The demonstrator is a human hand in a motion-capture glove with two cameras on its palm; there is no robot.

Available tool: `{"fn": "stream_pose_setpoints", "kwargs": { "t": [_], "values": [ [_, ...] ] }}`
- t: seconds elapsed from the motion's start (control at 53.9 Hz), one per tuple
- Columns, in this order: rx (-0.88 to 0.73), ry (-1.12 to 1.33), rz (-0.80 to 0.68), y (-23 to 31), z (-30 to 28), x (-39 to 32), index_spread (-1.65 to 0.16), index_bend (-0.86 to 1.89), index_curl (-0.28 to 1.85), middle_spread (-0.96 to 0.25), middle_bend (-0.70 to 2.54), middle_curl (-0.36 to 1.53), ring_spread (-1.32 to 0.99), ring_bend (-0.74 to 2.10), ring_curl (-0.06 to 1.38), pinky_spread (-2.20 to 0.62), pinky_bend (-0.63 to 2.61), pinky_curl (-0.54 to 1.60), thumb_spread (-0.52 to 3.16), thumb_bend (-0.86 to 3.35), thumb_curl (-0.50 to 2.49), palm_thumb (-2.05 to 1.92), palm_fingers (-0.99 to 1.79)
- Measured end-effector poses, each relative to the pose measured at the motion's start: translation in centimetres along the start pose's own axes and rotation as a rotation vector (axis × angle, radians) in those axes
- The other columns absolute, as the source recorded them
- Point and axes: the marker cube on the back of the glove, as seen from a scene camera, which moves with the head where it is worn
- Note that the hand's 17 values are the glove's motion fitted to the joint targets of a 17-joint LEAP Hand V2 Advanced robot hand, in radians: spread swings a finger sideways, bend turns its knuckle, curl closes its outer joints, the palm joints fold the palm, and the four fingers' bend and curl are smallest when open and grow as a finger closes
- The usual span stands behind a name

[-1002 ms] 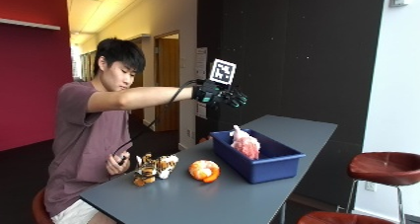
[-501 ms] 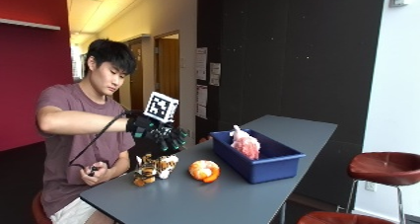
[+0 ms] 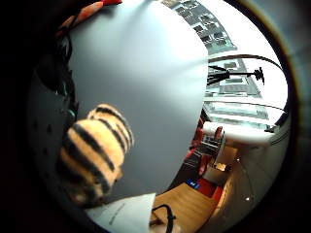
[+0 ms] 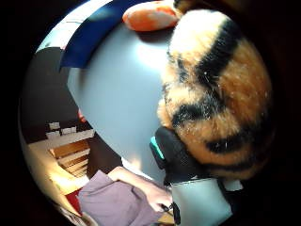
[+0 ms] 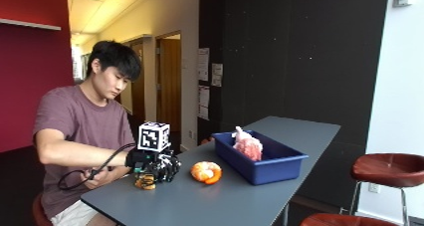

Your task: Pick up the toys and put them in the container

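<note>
A person seated at a grey desk (image 5: 265, 186) lowers the gloved right hand (image 5: 158, 165) onto a striped tiger toy (image 5: 144, 180) near the desk's near end; the fingers curl around the toy, which rests on the desk. At about three o'clock from the hand, just apart, an orange plush toy (image 5: 206, 171) lies on the desk. Farther along at three o'clock stands a blue bin (image 5: 268, 165) with a pink plush toy (image 5: 248, 145) upright inside it. The person's bare left hand (image 5: 99, 176) rests at the desk's edge, at nine o'clock from the gloved hand. Papers hang on the dark wall behind; their writing is too small to read.

In the little finger side palm view, the tiger toy's (image 3: 95, 150) orange and black striped fur sits close to the palm on the grey desk (image 3: 146, 87). A sheet of paper beside it carries print that cannot be read.

In the thumb side palm view, the tiger toy (image 4: 221, 99) fills much of the scene, with a black gloved finger (image 4: 171, 153) pressed against its fur. Beyond it on the desk (image 4: 117, 94) lie the orange plush toy (image 4: 150, 16) and the blue bin's (image 4: 94, 33) rim.
</note>
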Motion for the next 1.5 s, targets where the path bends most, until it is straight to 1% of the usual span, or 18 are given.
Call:
{"fn": "stream_pose_setpoints", "kwargs": {
  "t": [0.037, 0.148, 0.26, 0.315, 0.482, 0.575, 0.649, 0.816, 0.891, 0.946, 0.983, 1.076, 1.206, 1.299, 1.336, 1.429, 1.466, 1.503],
  "values": [
    [0.01, -0.021, -0.002, -0.2, 0.1, 0.0, -0.17, 0.01, -0.02, -0.13, 0.5, 0.38, -0.23, 1.16, 0.54, -0.27, 1.29, 0.4, 1.15, 0.0, 0.31, 0.05, 0.68],
    [0.074, -0.031, -0.05, -0.8, 0.3, -0.2, -0.17, 0.07, -0.02, -0.15, 0.61, 0.44, -0.3, 1.4, 0.63, -0.33, 1.3, 0.43, 1.23, 0.03, 0.34, 0.13, 0.89],
    [0.097, -0.018, -0.079, -1.7, 0.0, -0.5, -0.18, 0.12, -0.01, -0.16, 0.7, 0.49, -0.32, 1.47, 0.66, -0.36, 1.27, 0.43, 1.29, 0.06, 0.37, 0.2, 0.98],
    [0.041, -0.045, -0.086, -2.1, -0.2, -0.7, -0.19, 0.14, -0.02, -0.17, 0.72, 0.51, -0.32, 1.5, 0.67, -0.37, 1.25, 0.44, 1.28, 0.1, 0.41, 0.3, 1.01],
    [-0.266, -0.105, -0.095, -3.2, -1.7, -0.1, -0.23, 0.2, -0.01, -0.18, 0.81, 0.6, -0.33, 1.47, 0.66, -0.38, 1.21, 0.44, 1.14, 0.13, 0.52, 0.46, 1.08],
    [-0.312, -0.177, -0.12, -3.2, -3.7, -0.9, -0.24, 0.21, -0.01, -0.18, 0.82, 0.63, -0.33, 1.46, 0.66, -0.38, 1.19, 0.45, 1.08, 0.13, 0.57, 0.51, 1.09],
    [-0.27, -0.227, -0.128, -3.7, -6.8, -1.9, -0.25, 0.21, -0.01, -0.18, 0.83, 0.65, -0.34, 1.45, 0.65, -0.38, 1.19, 0.45, 1.04, 0.12, 0.6, 0.53, 1.09],
    [-0.028, -0.249, -0.148, -6.7, -15.9, -4.1, -0.27, 0.24, -0.01, -0.17, 0.82, 0.71, -0.34, 1.46, 0.65, -0.39, 1.17, 0.46, 0.96, 0.08, 0.65, 0.54, 1.12],
    [0.043, -0.185, -0.171, -8.9, -19.9, -5.4, -0.27, 0.28, 0.0, -0.17, 0.82, 0.73, -0.33, 1.47, 0.65, -0.39, 1.15, 0.46, 0.93, 0.06, 0.68, 0.53, 1.14],
    [0.1, -0.07, -0.237, -10.5, -22.0, -5.6, -0.28, 0.29, -0.01, -0.17, 0.82, 0.74, -0.33, 1.48, 0.65, -0.39, 1.15, 0.47, 0.91, 0.05, 0.69, 0.53, 1.13],
    [0.129, -0.063, -0.259, -11.6, -23.5, -6.4, -0.27, 0.3, -0.01, -0.17, 0.82, 0.75, -0.33, 1.49, 0.65, -0.39, 1.16, 0.47, 0.9, 0.04, 0.71, 0.53, 1.13],
    [0.176, -0.111, -0.2, -14.3, -26.7, -9.2, -0.28, 0.32, -0.01, -0.17, 0.82, 0.78, -0.32, 1.49, 0.65, -0.39, 1.15, 0.47, 0.88, 0.03, 0.73, 0.54, 1.12],
    [0.237, -0.095, -0.179, -18.6, -29.9, -13.5, -0.29, 0.36, -0.01, -0.17, 0.82, 0.81, -0.33, 1.47, 0.64, -0.39, 1.16, 0.48, 0.85, 0.01, 0.77, 0.54, 1.11],
    [0.251, -0.122, -0.029, -21.7, -30.8, -15.6, -0.29, 0.37, -0.01, -0.17, 0.81, 0.83, -0.33, 1.47, 0.64, -0.39, 1.16, 0.49, 0.84, 0.0, 0.79, 0.55, 1.1],
    [0.255, -0.104, -0.054, -22.7, -30.8, -16.3, -0.29, 0.38, -0.01, -0.17, 0.8, 0.84, -0.33, 1.47, 0.64, -0.39, 1.16, 0.49, 0.84, -0.01, 0.8, 0.55, 1.1],
    [0.27, -0.025, -0.207, -25.0, -30.2, -17.4, -0.29, 0.39, -0.01, -0.17, 0.8, 0.85, -0.33, 1.47, 0.64, -0.39, 1.16, 0.49, 0.83, -0.01, 0.82, 0.55, 1.11],
    [0.269, -0.043, -0.169, -26.3, -29.9, -17.9, -0.29, 0.39, -0.01, -0.17, 0.79, 0.86, -0.33, 1.48, 0.64, -0.39, 1.16, 0.49, 0.82, -0.01, 0.82, 0.55, 1.11],
    [0.267, -0.074, -0.068, -27.8, -29.6, -18.2, -0.29, 0.4, -0.01, -0.17, 0.79, 0.87, -0.33, 1.48, 0.64, -0.39, 1.16, 0.49, 0.82, -0.01, 0.83, 0.54, 1.1]
  ]
}}
